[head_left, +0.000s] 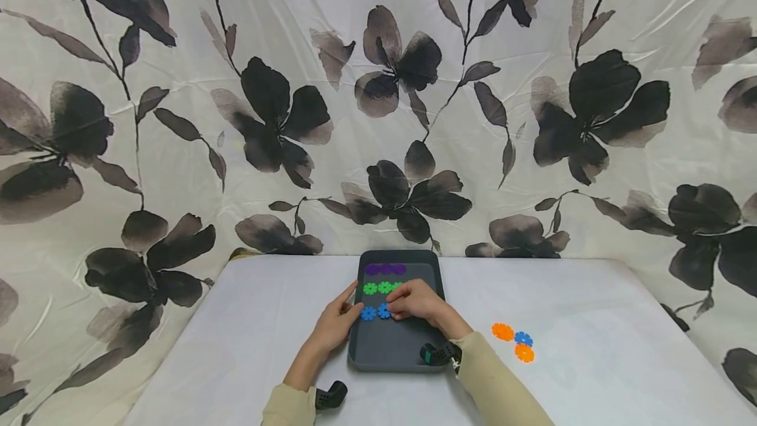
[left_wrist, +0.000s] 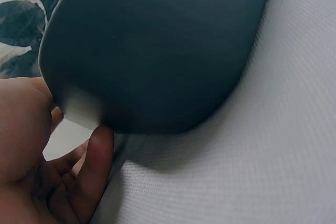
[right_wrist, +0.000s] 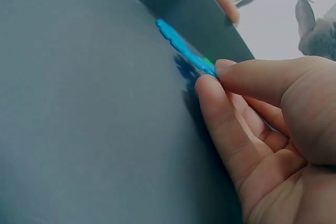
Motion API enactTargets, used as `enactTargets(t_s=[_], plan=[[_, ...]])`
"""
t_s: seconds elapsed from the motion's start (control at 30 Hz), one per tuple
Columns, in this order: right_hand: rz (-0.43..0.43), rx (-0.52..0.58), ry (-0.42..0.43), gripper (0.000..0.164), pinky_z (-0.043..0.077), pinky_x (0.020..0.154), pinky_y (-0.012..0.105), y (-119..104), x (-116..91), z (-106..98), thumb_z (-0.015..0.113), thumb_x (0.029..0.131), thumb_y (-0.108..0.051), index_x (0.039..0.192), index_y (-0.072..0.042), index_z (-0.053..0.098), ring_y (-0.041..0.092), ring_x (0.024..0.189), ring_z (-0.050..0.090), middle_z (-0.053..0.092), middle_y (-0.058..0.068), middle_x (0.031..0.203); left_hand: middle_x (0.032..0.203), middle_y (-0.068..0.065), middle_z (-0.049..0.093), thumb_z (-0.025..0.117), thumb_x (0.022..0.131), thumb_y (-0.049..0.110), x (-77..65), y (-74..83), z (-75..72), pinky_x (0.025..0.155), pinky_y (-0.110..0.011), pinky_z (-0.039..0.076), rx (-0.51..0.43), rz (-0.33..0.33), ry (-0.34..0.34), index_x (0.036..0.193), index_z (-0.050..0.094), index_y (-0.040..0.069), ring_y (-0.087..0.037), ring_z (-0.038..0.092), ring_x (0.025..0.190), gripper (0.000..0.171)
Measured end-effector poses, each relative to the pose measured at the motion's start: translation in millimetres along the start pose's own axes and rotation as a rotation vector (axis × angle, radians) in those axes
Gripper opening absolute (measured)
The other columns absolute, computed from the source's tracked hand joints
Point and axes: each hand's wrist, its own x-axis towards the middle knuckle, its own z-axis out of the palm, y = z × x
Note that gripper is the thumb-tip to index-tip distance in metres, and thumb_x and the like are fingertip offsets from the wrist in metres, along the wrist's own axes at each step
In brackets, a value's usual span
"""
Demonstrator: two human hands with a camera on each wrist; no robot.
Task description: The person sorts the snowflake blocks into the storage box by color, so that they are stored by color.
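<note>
A dark grey tray (head_left: 396,354) bears rows of flower-shaped plastic discs: purple discs (head_left: 386,269) at the far end, green discs (head_left: 385,288) below, then blue ones (head_left: 368,313). My left hand (head_left: 332,324) grips the tray's left wall, thumb at the inner side and other fingers outside. Over the tray, my right hand (head_left: 418,300) pinches a blue flower-shaped disc (right_wrist: 181,46) between thumb and index finger. In the right wrist view this disc is tilted just above the tray floor, with a dark patch beneath. The right hand partly covers the rows' right ends.
Right of the tray on the white-covered table (head_left: 591,321) lie two orange discs (head_left: 503,331) and a blue disc (head_left: 523,339), close together. A floral cloth (head_left: 497,31) hangs behind the table's far edge. Each wrist wears a small black camera (head_left: 331,395).
</note>
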Motion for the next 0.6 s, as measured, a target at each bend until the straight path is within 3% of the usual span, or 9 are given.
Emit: enactTargets(t_s=[0.6], plan=[[-0.007,-0.017,0.007,0.017,0.055,0.063,0.031,-0.6,-0.3,1.6,0.071,0.084,0.002,0.099,0.008,0.07,0.014,0.064,0.065,0.068,0.01,0.079,0.086,-0.007,0.05,0.057,0.099,0.024,-1.3,0.6,0.2,0.051,-0.029,0.041,-0.023,-0.019,-0.006,0.151,0.038,0.022,-0.015,0.045,0.059,0.056]])
